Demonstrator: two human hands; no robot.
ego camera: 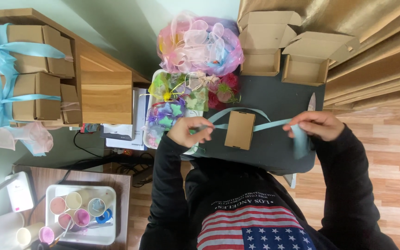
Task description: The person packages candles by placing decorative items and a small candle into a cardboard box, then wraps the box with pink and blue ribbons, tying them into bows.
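A small closed cardboard box [240,129] lies on the dark table [274,99] in front of me. A light blue ribbon [237,112] loops behind the box and runs out to both sides. My left hand [190,131] pinches one end of the ribbon just left of the box. My right hand [317,125] grips the other end to the right, and a length of ribbon hangs down from it.
Two open cardboard boxes [267,41] [312,58] stand at the table's far side. Pink organza bags [199,44] and a white tray of small coloured sachets [177,106] sit to the left. Ribbon-tied boxes [24,69] fill a wooden shelf. A tray of ribbon spools [79,213] sits lower left.
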